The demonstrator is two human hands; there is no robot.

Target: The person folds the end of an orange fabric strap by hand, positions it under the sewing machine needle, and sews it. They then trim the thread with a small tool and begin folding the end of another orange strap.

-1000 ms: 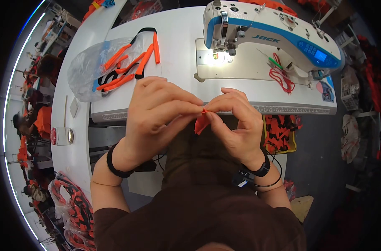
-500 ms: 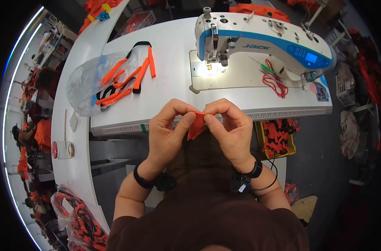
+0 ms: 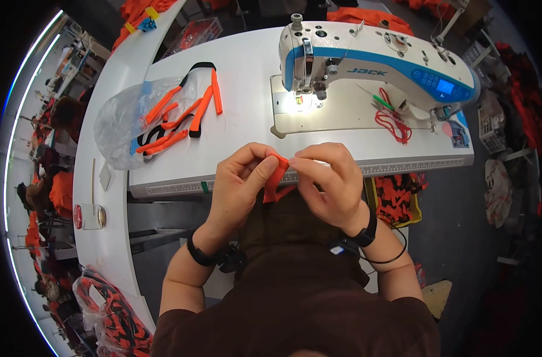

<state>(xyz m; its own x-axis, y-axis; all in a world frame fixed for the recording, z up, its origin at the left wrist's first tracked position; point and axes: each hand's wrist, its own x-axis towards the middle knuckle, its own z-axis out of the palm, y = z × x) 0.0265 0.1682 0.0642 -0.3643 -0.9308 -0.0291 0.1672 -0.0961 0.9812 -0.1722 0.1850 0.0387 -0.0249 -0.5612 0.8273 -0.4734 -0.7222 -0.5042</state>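
My left hand (image 3: 238, 181) pinches an orange fabric strip (image 3: 273, 183) between thumb and index finger, just in front of the table's front edge. The strip is folded, and its lower end hangs over my lap. My right hand (image 3: 333, 181) has its fingertips pinched together at the strip's upper right edge; the exact grip there is too small to see clearly. Beyond my hands stands a white and blue sewing machine (image 3: 366, 71), its needle area lit. On its bed lie a red cord (image 3: 392, 126) and a green-handled tool (image 3: 382, 101).
Left on the white table (image 3: 241, 77), orange and black strips (image 3: 195, 119) lie on a clear plastic bag (image 3: 113, 128). A yellow crate (image 3: 418, 208) of orange and black pieces sits below the table at right. A filled plastic bag (image 3: 107, 309) is at lower left.
My right hand has turned and moved slightly right, its fingers now at the strip's edge. The strip hangs differently, with more of its length showing below my left thumb.
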